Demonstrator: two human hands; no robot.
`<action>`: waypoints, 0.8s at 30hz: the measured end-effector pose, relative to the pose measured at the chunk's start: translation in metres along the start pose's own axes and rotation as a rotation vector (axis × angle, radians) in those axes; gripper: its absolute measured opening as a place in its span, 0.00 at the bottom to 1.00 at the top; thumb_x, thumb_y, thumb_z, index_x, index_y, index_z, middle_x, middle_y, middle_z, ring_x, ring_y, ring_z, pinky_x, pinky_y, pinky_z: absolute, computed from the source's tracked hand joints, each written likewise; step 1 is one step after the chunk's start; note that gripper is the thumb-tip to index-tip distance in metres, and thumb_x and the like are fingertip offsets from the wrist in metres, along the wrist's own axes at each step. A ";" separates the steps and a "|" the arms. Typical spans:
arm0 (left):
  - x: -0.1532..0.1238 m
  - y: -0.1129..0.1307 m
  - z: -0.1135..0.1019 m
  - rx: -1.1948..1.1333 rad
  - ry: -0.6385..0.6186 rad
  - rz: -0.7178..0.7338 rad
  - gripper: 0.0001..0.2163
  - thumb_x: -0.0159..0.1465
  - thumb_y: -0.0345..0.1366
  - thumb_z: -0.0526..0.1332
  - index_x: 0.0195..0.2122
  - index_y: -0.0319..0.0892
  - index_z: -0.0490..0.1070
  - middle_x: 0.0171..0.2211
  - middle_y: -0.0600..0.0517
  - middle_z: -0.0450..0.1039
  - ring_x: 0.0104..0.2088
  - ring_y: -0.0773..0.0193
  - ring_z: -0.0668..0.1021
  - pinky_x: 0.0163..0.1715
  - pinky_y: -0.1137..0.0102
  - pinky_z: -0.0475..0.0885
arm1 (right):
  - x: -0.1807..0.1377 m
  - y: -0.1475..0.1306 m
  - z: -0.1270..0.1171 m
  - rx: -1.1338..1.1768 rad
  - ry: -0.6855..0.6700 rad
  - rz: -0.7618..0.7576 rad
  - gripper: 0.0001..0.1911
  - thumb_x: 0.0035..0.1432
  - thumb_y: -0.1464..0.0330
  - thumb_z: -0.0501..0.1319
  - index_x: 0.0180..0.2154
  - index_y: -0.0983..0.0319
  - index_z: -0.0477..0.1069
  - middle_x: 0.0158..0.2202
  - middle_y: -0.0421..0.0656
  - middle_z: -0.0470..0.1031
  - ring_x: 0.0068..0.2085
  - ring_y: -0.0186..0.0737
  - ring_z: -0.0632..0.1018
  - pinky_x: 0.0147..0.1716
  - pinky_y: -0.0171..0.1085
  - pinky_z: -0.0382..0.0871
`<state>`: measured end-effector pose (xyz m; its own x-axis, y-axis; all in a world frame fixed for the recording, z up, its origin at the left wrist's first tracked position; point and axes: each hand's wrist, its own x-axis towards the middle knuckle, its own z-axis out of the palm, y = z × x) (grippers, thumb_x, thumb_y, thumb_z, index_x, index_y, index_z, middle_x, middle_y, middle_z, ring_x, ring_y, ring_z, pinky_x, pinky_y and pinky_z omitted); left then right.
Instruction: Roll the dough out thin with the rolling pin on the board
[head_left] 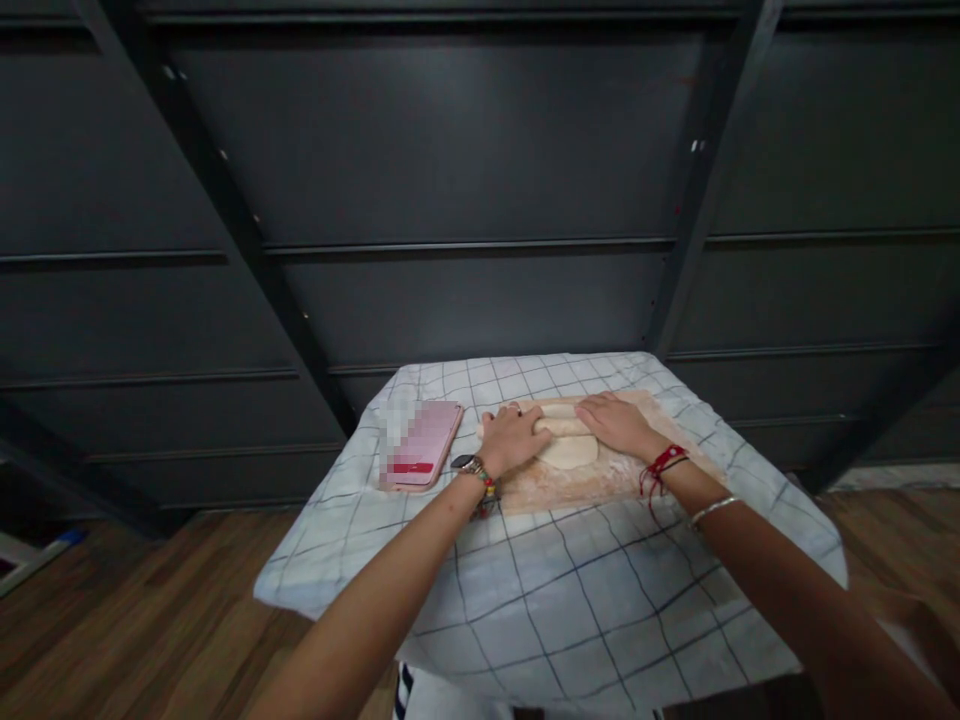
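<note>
Between the forearms (415,568), the tabletop (555,585) gives room to pass; near the left hand (511,440), the phone (429,436) obstructs; behind, the dark wall (480,150) blocks.

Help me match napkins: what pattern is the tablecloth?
The tablecloth is white with dark grid lines, clearest in the head view.
</note>
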<state>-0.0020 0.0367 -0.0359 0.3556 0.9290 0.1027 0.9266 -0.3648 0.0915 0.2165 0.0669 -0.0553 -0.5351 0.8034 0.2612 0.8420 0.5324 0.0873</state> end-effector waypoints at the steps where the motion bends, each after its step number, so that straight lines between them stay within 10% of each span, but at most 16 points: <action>1: 0.000 0.000 -0.002 -0.003 -0.014 -0.001 0.18 0.65 0.47 0.46 0.50 0.48 0.66 0.46 0.44 0.68 0.50 0.48 0.69 0.47 0.49 0.62 | 0.000 0.000 -0.001 -0.008 -0.008 -0.001 0.27 0.68 0.65 0.37 0.46 0.66 0.73 0.47 0.51 0.75 0.48 0.46 0.72 0.53 0.43 0.58; 10: 0.025 -0.025 -0.015 -0.101 -0.157 0.177 0.18 0.68 0.45 0.44 0.55 0.49 0.63 0.55 0.49 0.66 0.53 0.55 0.67 0.51 0.61 0.64 | 0.004 0.001 -0.006 0.026 -0.002 0.017 0.27 0.69 0.64 0.38 0.49 0.66 0.72 0.49 0.50 0.74 0.49 0.45 0.72 0.54 0.42 0.58; 24: 0.082 -0.039 0.005 -0.010 -0.061 -0.084 0.21 0.68 0.40 0.39 0.58 0.45 0.61 0.55 0.41 0.66 0.54 0.47 0.70 0.47 0.52 0.66 | 0.055 0.036 0.012 0.032 -0.139 -0.048 0.20 0.66 0.69 0.45 0.51 0.65 0.71 0.53 0.52 0.72 0.53 0.46 0.71 0.53 0.41 0.59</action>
<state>-0.0080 0.1272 -0.0361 0.2842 0.9582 0.0336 0.9521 -0.2862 0.1073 0.2164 0.1338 -0.0492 -0.5810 0.8047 0.1219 0.8137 0.5777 0.0648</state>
